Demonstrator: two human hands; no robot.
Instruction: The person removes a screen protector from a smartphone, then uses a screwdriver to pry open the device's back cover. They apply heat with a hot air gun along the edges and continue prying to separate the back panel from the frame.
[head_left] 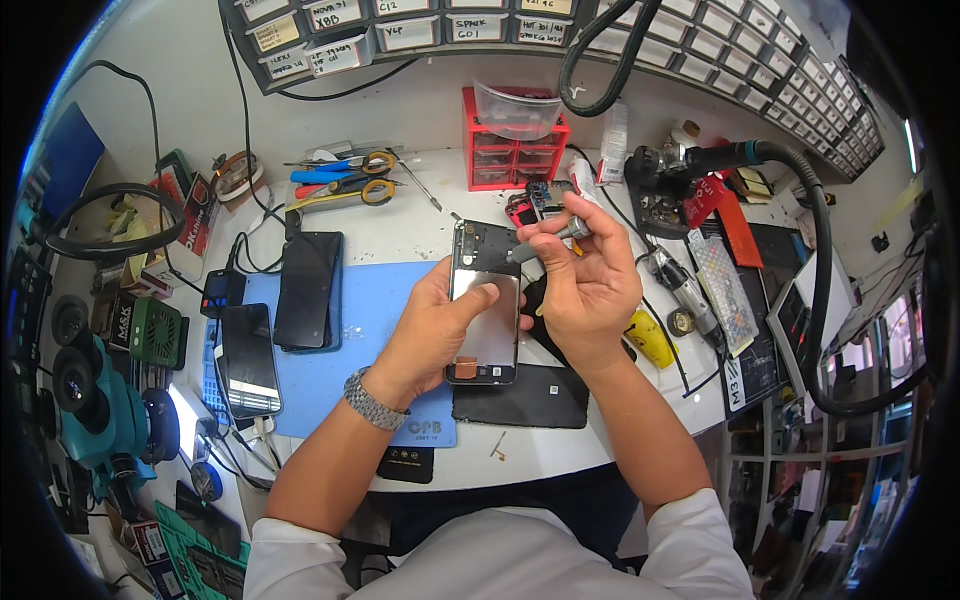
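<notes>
My left hand (430, 315) grips an opened smartphone (490, 325) by its left side, thumb lying on the silvery plate in its middle. The phone's upper end is dark with small parts exposed, and a copper-coloured patch shows near its lower end. Between the fingers of my right hand (597, 285) is a small grey screwdriver (545, 245), slanting down to the left. Its tip points at the phone's upper right part; whether it touches is too small to tell. A flat black panel (540, 398) lies beneath the phone's lower end.
A blue mat (380, 290) covers the middle of the white table, with dark phones (308, 290) at its left. Pliers and scissors (375, 190) lie behind. A red drawer box (480, 175) stands at the back, a teal microscope (100, 410) at left, a hose (825, 260) at right.
</notes>
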